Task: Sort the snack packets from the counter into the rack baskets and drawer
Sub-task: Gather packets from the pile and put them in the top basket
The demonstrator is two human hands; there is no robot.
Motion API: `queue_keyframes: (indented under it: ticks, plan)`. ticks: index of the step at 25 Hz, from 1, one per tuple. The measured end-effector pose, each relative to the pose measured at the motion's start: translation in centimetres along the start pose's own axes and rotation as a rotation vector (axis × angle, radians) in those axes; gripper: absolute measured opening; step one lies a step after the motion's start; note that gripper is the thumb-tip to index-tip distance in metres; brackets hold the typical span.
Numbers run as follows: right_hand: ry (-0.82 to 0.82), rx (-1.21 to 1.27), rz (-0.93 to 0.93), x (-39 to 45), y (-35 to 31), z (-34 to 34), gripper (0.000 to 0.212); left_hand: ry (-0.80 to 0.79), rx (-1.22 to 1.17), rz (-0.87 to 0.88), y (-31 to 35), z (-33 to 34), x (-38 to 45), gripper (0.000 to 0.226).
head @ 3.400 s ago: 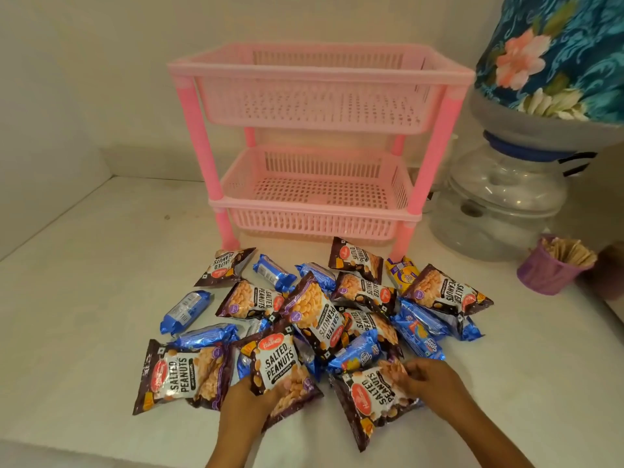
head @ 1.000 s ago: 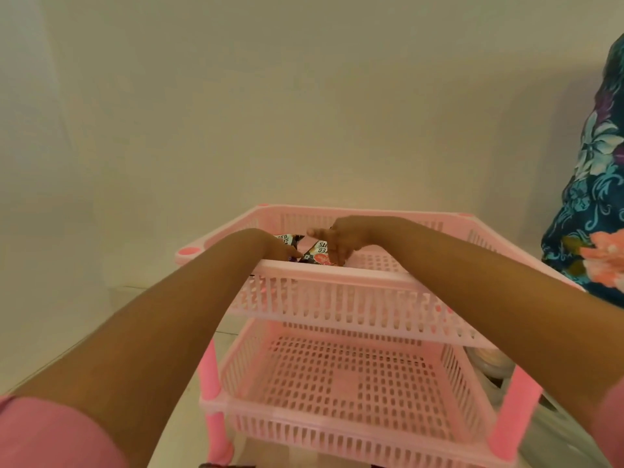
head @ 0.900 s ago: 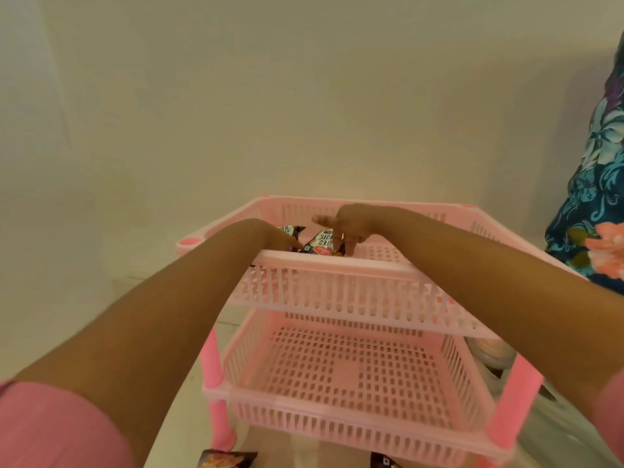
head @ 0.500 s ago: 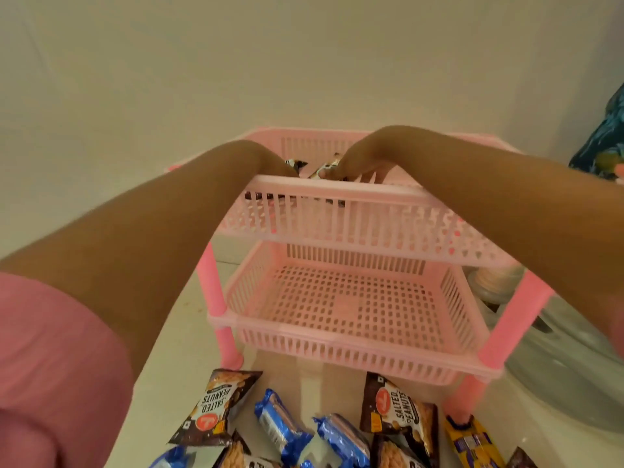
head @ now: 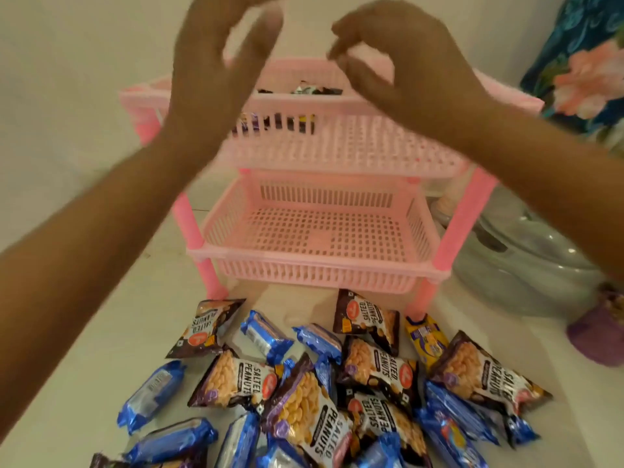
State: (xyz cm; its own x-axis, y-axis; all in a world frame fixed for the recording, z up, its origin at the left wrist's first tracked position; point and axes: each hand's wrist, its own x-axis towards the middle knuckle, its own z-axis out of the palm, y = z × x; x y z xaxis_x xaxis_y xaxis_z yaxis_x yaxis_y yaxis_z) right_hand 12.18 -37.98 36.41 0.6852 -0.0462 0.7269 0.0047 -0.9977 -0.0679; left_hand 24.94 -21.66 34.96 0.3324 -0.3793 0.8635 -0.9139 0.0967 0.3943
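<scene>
Nearest me, in front of the pink rack [head: 469, 211]: a heap of snack packets [head: 324, 393] on the white counter [head: 67, 400]. Brown salted-peanut packets [head: 304, 410] lie mixed with blue wrapped packets [head: 150, 395], several overlapping. One yellow packet [head: 427, 336] lies just before the rack's front right leg.

Lower basket [head: 314, 265] of the rack: nothing shows through its mesh floor.

Upper basket [head: 337, 146] of the rack: dark packets [head: 317, 90] inside, left of centre, seen over the front rim and through the slats. How many, I cannot tell.

Above the upper basket: my left hand [head: 216, 62] is raised, fingers loose and spread, holding nothing. My right hand [head: 398, 59] is beside it, fingers loosely curved, also holding nothing. Both are blurred.

Right of the rack: a clear plastic container [head: 526, 275], a small purple cup [head: 597, 336] before it, and floral blue cloth [head: 580, 55] higher up.
</scene>
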Motion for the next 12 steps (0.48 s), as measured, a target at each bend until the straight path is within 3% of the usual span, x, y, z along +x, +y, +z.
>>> queue_keyframes:
  ticks: [2,4,7,9,12]
  plan:
    - [0.154,0.032,-0.066,-7.0,-3.1,-0.5,0.027,-0.095,0.030,0.037,2.3,-0.2,-7.4,0.040]
    - [0.115,0.115,-0.018,-14.3,-4.7,1.3,0.023,-0.252,-0.033,-0.054,3.7,0.4,-15.4,0.047]
    - [-0.321,0.189,0.291,-23.2,-5.4,5.6,0.018,-0.474,-0.077,-0.389,3.8,1.2,-24.7,0.046]
    - [-0.563,0.223,0.382,-28.0,-5.5,7.4,0.021,-0.523,-0.053,-0.544,3.8,1.0,-29.4,0.054]
    - [-0.639,0.243,0.406,-32.0,-5.5,8.5,0.022,-0.468,0.001,-0.691,4.1,0.0,-33.6,0.053]
